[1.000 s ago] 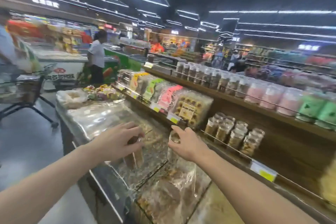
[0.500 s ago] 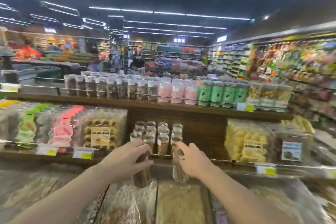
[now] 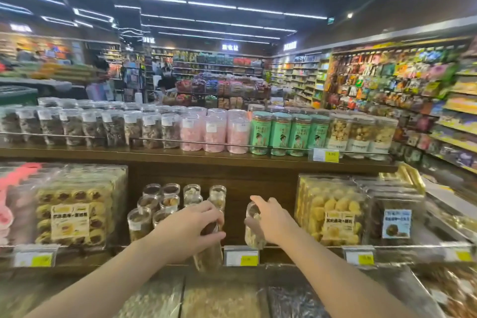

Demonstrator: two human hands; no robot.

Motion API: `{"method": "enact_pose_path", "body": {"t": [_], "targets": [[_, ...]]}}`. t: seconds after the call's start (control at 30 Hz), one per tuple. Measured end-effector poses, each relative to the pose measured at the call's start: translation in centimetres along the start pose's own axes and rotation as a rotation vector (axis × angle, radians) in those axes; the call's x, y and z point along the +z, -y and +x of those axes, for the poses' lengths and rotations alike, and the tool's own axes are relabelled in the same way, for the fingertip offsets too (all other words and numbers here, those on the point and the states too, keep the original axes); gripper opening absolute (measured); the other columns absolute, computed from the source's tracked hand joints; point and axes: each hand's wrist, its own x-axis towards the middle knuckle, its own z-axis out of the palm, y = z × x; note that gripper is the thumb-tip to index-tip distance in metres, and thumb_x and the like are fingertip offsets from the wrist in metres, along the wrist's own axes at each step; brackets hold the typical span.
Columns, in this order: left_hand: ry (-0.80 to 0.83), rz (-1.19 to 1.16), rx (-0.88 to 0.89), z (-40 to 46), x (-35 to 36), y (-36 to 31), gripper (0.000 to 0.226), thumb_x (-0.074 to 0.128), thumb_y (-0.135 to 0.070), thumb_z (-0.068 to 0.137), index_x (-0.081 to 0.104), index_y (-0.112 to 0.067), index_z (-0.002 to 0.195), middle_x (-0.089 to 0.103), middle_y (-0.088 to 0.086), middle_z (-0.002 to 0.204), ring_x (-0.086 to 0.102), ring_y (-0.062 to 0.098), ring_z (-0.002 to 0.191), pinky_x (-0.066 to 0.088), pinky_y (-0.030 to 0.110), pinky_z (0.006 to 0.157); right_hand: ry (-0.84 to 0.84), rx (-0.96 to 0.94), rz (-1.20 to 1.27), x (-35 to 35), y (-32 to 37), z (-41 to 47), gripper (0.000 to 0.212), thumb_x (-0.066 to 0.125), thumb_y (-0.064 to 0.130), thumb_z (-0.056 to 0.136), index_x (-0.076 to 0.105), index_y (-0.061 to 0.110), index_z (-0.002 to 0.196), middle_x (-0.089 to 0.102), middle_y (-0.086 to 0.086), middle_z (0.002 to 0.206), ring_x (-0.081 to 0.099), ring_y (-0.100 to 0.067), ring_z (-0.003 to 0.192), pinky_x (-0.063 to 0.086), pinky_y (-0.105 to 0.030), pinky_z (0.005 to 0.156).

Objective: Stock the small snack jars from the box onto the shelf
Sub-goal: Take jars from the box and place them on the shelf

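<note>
My left hand (image 3: 187, 230) grips a small clear snack jar (image 3: 209, 253) with brown contents, held upright at the front edge of the lower wooden shelf (image 3: 273, 249). My right hand (image 3: 275, 219) holds a second small clear jar (image 3: 253, 230) with pale snacks, just right of the first, over the shelf's bare gap. Several small jars (image 3: 165, 204) stand on that shelf to the left of my hands. The box is out of view.
Large clear cookie boxes (image 3: 77, 206) flank the gap on the left, and yellow pastry boxes (image 3: 333, 209) on the right. The upper shelf (image 3: 196, 156) carries rows of tall jars behind a rail. Price tags (image 3: 241, 255) line the shelf edge. Glass-covered bulk bins (image 3: 222, 297) lie below.
My view has settled square on the shelf. Both hands have moved forward and up with their jars, from over the bins to the lower shelf's front edge.
</note>
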Motion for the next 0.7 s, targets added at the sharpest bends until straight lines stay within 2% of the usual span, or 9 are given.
{"method": "enact_pose_path", "body": {"t": [0.1, 0.17, 0.23, 0.47, 0.7], "targets": [[-0.019, -0.003, -0.047, 2.9, 0.7, 0.6, 0.033, 0.047, -0.064, 0.094, 0.057, -0.042, 0.116, 0.05, -0.023, 0.108, 0.052, -0.001, 0.1, 0.051, 0.031, 0.087, 0.061, -0.01, 0.03, -0.4, -0.9, 4.9, 0.076, 0.062, 0.027, 0.099, 0.018, 0.029, 0.161, 0.031, -0.014, 0.155, 0.05, -0.033, 0.131, 0.046, -0.034, 0.099], [-0.031, 0.005, -0.07, 4.8, 0.9, 1.0, 0.03, 0.048, -0.062, 0.095, 0.058, -0.042, 0.114, 0.05, -0.023, 0.109, 0.052, 0.0, 0.101, 0.05, 0.032, 0.088, 0.085, -0.017, 0.077, 0.2, -1.4, 8.2, 0.076, 0.059, 0.036, 0.098, 0.016, 0.032, 0.161, 0.021, -0.013, 0.161, 0.043, -0.035, 0.139, 0.044, -0.039, 0.106], [-0.036, 0.011, -0.094, 6.6, 0.8, 1.4, 0.027, 0.05, -0.059, 0.095, 0.058, -0.039, 0.112, 0.051, -0.021, 0.109, 0.053, 0.002, 0.1, 0.05, 0.033, 0.088, 0.096, -0.021, 0.119, 1.1, -1.8, 11.0, 0.074, 0.056, 0.042, 0.098, 0.016, 0.035, 0.16, 0.019, -0.012, 0.163, 0.04, -0.035, 0.141, 0.044, -0.044, 0.11], [-0.027, 0.015, -0.168, 10.2, 1.0, 3.1, 0.031, 0.05, -0.056, 0.096, 0.057, -0.04, 0.122, 0.051, -0.02, 0.119, 0.051, 0.003, 0.108, 0.05, 0.033, 0.094, 0.089, -0.006, 0.157, 2.9, -1.9, 17.4, 0.068, 0.054, 0.041, 0.101, 0.021, 0.034, 0.16, 0.025, -0.011, 0.16, 0.042, -0.036, 0.139, 0.046, -0.044, 0.108], [0.016, 0.026, -0.201, 10.7, 1.7, 4.2, 0.027, 0.049, -0.057, 0.097, 0.056, -0.041, 0.118, 0.05, -0.022, 0.119, 0.051, 0.005, 0.105, 0.051, 0.031, 0.09, 0.073, 0.076, 0.136, 5.2, -1.5, 21.1, 0.065, 0.055, 0.043, 0.101, 0.025, 0.032, 0.158, 0.03, -0.013, 0.157, 0.046, -0.035, 0.135, 0.047, -0.043, 0.102]]}}
